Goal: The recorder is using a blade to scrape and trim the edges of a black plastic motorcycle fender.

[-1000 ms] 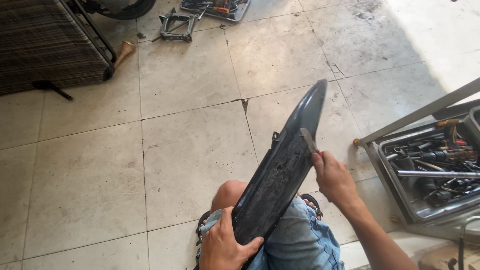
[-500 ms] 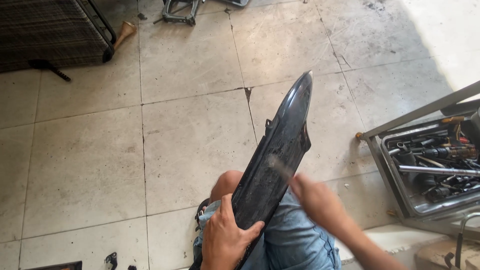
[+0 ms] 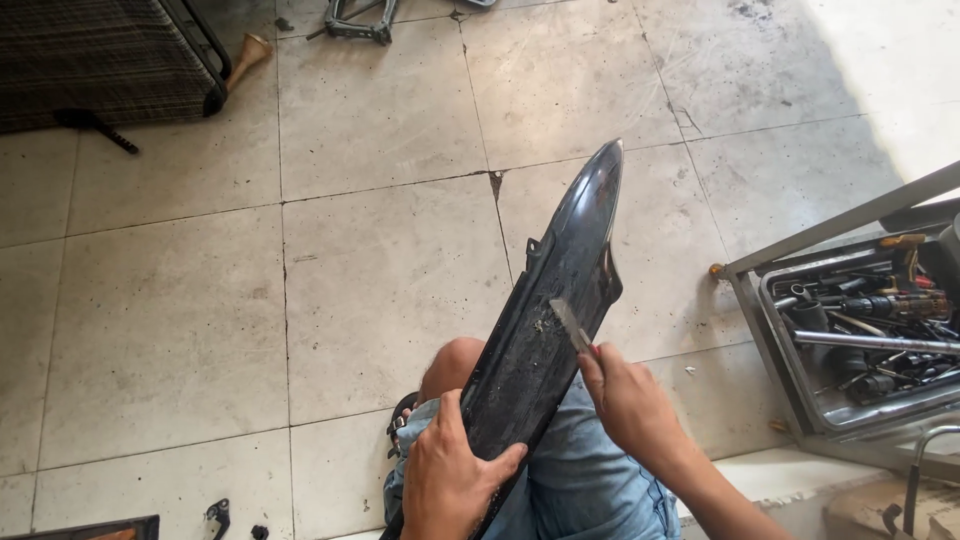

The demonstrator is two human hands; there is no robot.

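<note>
Long, dark, glossy plastic fairing panel (image 3: 555, 320) propped on the knee, clamped low by left hand (image 3: 447, 480); right hand (image 3: 628, 405), a moment ago lower on the panel, now pinching a small grey scraper blade (image 3: 570, 325) against its mid surface, scraping under way

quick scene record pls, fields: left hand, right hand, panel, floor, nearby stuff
left hand: left hand grips the lower end of the dark panel
right hand: right hand presses a small flat blade against the panel
panel: long, pointed, dusty, propped on the knee
floor: pale tiled floor
nearby stuff: metal tool tray on the right side
</note>
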